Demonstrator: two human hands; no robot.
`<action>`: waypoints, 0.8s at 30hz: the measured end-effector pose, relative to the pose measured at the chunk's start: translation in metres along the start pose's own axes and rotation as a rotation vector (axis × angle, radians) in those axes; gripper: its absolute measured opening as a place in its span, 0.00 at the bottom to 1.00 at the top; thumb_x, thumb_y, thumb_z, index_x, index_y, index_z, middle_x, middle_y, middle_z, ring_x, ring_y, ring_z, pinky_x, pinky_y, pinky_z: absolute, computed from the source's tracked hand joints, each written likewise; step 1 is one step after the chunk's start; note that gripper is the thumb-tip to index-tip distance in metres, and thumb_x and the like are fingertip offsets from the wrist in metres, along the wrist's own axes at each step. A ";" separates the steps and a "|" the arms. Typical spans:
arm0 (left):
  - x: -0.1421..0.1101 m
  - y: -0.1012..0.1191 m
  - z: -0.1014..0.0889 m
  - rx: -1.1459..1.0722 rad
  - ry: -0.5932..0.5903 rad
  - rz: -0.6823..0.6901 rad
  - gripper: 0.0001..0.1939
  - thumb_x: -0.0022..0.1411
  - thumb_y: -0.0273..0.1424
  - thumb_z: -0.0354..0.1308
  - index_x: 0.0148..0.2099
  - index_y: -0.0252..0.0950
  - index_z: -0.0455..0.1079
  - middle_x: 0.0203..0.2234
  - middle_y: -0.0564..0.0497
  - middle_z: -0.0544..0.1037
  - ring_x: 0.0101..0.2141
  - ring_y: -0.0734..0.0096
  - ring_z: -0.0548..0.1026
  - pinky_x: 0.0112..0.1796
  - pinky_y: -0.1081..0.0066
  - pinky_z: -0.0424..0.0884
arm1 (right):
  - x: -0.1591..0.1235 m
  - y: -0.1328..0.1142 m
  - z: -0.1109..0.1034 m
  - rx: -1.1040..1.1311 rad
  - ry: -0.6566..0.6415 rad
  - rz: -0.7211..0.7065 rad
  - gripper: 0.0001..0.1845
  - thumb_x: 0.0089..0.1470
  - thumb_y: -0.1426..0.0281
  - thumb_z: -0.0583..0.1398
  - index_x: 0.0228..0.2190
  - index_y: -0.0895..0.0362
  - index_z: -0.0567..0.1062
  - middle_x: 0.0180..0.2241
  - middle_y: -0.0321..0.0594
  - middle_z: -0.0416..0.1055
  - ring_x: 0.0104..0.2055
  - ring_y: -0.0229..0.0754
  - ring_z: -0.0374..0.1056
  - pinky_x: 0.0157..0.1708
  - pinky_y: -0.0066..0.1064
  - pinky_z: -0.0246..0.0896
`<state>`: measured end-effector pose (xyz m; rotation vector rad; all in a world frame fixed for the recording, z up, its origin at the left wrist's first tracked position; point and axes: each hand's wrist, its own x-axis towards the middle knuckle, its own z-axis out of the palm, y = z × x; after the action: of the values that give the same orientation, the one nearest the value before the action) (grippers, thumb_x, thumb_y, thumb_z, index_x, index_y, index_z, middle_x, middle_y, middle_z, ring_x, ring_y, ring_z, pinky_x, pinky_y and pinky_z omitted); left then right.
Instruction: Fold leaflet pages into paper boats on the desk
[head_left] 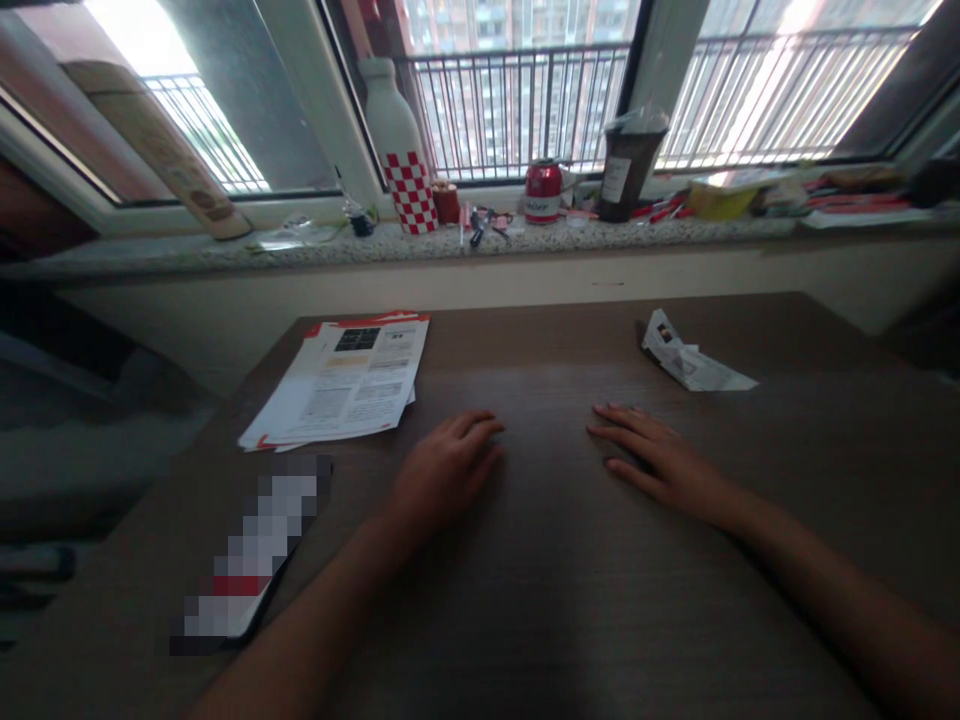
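Observation:
My left hand rests on the brown table, its fingers loosely bent and a little apart, with nothing seen in them. It is nearest to a stack of printed sheets lying to its upper left. Palm down on the table, my right hand is open with its fingers spread. Just beyond it lies a folded piece of printed paper, creased to a point at the top and apart from the fingers. A phone-like flat object, its screen blurred out by blocks, lies left of my left forearm.
Behind the table runs a stone windowsill. On it stand a white bottle with red checks, a red can, a dark cup, a yellow item and several small things. A cardboard tube leans against the window.

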<state>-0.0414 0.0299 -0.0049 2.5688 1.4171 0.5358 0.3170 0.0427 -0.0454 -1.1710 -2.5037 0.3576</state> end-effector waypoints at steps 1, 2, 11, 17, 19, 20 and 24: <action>0.001 -0.004 -0.006 0.056 0.040 -0.051 0.14 0.75 0.32 0.53 0.59 0.38 0.71 0.58 0.43 0.74 0.54 0.53 0.76 0.55 0.54 0.74 | 0.000 0.000 0.000 0.005 0.002 -0.003 0.26 0.70 0.58 0.57 0.65 0.46 0.68 0.71 0.43 0.58 0.73 0.56 0.54 0.70 0.61 0.50; 0.001 -0.009 -0.013 0.115 0.080 -0.104 0.14 0.75 0.33 0.52 0.58 0.38 0.71 0.57 0.43 0.75 0.53 0.53 0.77 0.54 0.54 0.74 | 0.000 0.000 -0.001 0.010 0.003 -0.005 0.26 0.69 0.58 0.57 0.65 0.46 0.68 0.71 0.43 0.58 0.73 0.56 0.54 0.70 0.61 0.50; -0.005 -0.057 -0.033 0.439 0.027 -0.567 0.22 0.74 0.39 0.53 0.62 0.31 0.67 0.55 0.35 0.74 0.50 0.46 0.76 0.46 0.56 0.76 | 0.001 -0.001 -0.001 0.022 0.008 0.000 0.26 0.69 0.58 0.57 0.65 0.45 0.68 0.71 0.43 0.59 0.72 0.57 0.55 0.70 0.62 0.50; -0.004 -0.059 -0.034 0.438 -0.048 -0.622 0.18 0.77 0.33 0.44 0.62 0.34 0.66 0.54 0.37 0.77 0.48 0.49 0.80 0.39 0.61 0.76 | 0.001 -0.001 -0.002 0.018 -0.012 0.003 0.26 0.70 0.57 0.56 0.66 0.46 0.68 0.71 0.44 0.58 0.73 0.57 0.54 0.70 0.62 0.49; -0.004 -0.059 -0.036 0.443 -0.057 -0.635 0.18 0.77 0.32 0.42 0.60 0.34 0.67 0.52 0.37 0.79 0.46 0.50 0.81 0.39 0.62 0.75 | 0.001 -0.001 -0.001 0.009 -0.015 0.002 0.26 0.70 0.57 0.56 0.66 0.46 0.68 0.71 0.44 0.58 0.73 0.57 0.53 0.70 0.62 0.49; -0.003 -0.059 -0.037 0.447 -0.066 -0.643 0.18 0.77 0.31 0.42 0.59 0.33 0.68 0.49 0.37 0.81 0.45 0.50 0.82 0.39 0.62 0.75 | 0.001 -0.001 -0.001 0.006 -0.016 0.000 0.26 0.70 0.57 0.56 0.66 0.46 0.68 0.71 0.44 0.58 0.73 0.57 0.53 0.70 0.62 0.49; -0.002 -0.057 -0.040 0.468 -0.086 -0.681 0.18 0.77 0.30 0.41 0.57 0.34 0.70 0.39 0.37 0.83 0.39 0.47 0.83 0.35 0.61 0.74 | 0.001 0.000 0.000 0.014 -0.006 0.001 0.26 0.70 0.57 0.56 0.66 0.45 0.68 0.71 0.43 0.59 0.73 0.57 0.55 0.70 0.62 0.50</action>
<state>-0.1023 0.0575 0.0137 2.1154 2.4384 -0.0192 0.3165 0.0432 -0.0448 -1.1679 -2.5019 0.3791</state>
